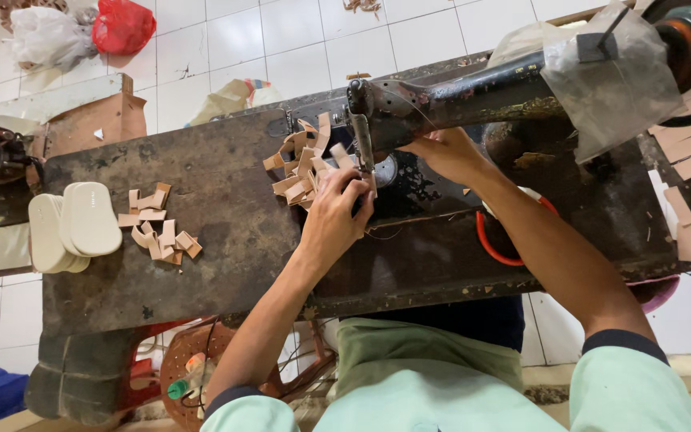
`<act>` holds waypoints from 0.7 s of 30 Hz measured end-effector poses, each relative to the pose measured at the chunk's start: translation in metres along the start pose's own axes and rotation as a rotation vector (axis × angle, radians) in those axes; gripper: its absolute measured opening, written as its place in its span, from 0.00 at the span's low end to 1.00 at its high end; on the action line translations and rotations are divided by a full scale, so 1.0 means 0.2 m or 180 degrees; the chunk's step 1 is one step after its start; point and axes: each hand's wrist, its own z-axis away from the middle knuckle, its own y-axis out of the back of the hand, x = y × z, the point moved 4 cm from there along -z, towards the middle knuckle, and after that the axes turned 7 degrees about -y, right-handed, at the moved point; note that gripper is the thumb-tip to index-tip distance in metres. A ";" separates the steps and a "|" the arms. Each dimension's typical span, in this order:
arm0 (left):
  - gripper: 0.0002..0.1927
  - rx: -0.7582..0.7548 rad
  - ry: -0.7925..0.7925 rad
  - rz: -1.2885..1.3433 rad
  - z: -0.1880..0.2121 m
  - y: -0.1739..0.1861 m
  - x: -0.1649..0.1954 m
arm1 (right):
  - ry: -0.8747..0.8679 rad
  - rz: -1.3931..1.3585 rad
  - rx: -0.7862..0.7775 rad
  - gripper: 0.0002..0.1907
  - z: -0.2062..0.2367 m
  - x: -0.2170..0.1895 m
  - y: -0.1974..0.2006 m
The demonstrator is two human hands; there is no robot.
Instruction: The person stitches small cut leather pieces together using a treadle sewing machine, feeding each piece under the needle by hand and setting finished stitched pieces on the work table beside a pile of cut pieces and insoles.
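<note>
The left hand [336, 214] is pinching one tan strip [342, 157] at the single sewing machine [441, 100]. The right hand [447, 152] is lying half-hidden behind it; its grip cannot be told. Two white soles [73, 226] are sitting left.

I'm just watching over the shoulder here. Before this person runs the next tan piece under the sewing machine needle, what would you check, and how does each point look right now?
1. Left hand presses the tan pieces flat beside the needle bar: ok.
2. Fingers clear of the needle: cannot tell, the fingertips lie very close and the needle tip is hidden.
3. Right hand steady behind the machine arm: ok, though what it grips is hidden.
4. Next pieces in reach: ok, a loose pile lies on the table to the left.
5. White soles out of the way: ok, stacked at the table's left edge.
</note>
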 end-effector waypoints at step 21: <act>0.11 -0.0155 -0.0008 0.0123 -0.01 0.01 -0.08 | -0.0400 0.0677 -0.0054 0.15 0.03 -0.04 0.01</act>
